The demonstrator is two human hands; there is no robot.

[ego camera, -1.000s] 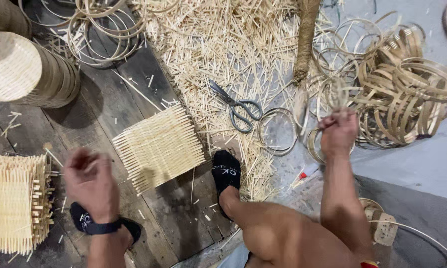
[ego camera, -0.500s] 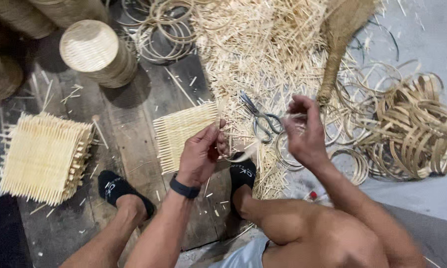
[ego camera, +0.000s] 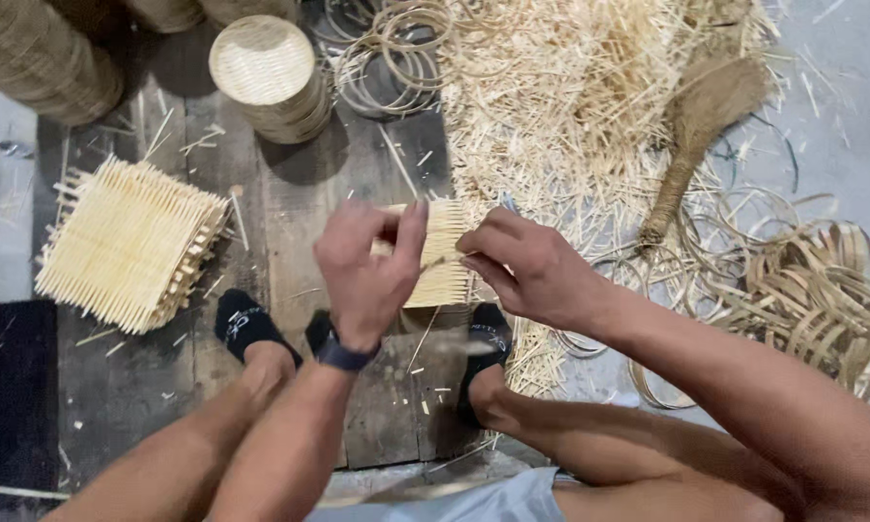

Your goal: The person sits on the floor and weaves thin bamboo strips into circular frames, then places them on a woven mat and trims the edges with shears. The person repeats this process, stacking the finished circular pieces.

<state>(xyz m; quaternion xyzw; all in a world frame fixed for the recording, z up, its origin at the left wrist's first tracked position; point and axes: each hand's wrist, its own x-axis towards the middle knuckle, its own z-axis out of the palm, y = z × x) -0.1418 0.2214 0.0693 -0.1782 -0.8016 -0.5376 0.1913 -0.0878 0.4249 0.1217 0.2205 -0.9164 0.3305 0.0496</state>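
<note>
Left hand and right hand pinched thin strip over unfinished woven mat; finished mat stack at 9 o'clock; loose rings at 12 unused.

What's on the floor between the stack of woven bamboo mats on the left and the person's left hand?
In the head view, mostly bare dark wooden planks with a few loose bamboo splinters separate the stack of woven mats from the left hand.
</note>
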